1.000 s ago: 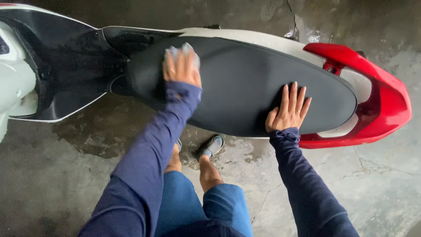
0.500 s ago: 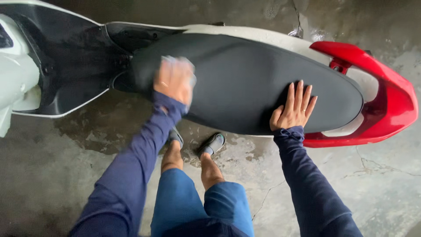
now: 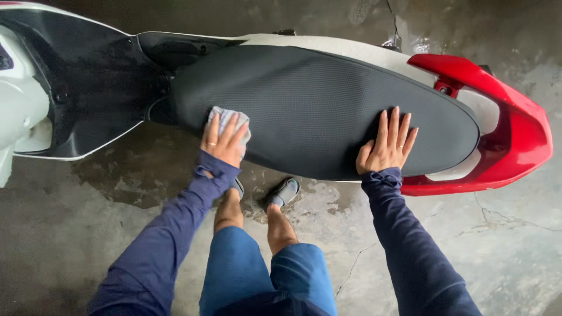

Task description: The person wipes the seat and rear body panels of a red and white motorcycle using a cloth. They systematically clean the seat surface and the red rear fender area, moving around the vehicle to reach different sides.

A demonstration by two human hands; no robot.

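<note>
Pressing down from above, my left hand [image 3: 223, 143] lies flat on a small grey cloth [image 3: 229, 122], its fingers [image 3: 234, 130] spread and extended over the fabric rather than curled round it, so the cloth is pinned against the near front edge of the black scooter seat [image 3: 316, 105]. That flat palm seems placed to keep the whole cloth in contact with the seat skin.

My right hand [image 3: 387, 146] rests bare and open on the seat's rear part, fingers fanned and holding nothing; I judge it is there as a brace while I lean over from the side.

The seat runs from left to right across the view, with the dark footwell panel [image 3: 88, 88] beyond its front and the red tail section [image 3: 509, 117] wrapping its back end. White bodywork [image 3: 339, 44] shows along the far side. Below me, my feet in grey shoes [image 3: 284, 192] stand on wet, cracked concrete floor [image 3: 117, 193], just beside the scooter.

No container shows anywhere in view, neither bucket nor bottle.
</note>
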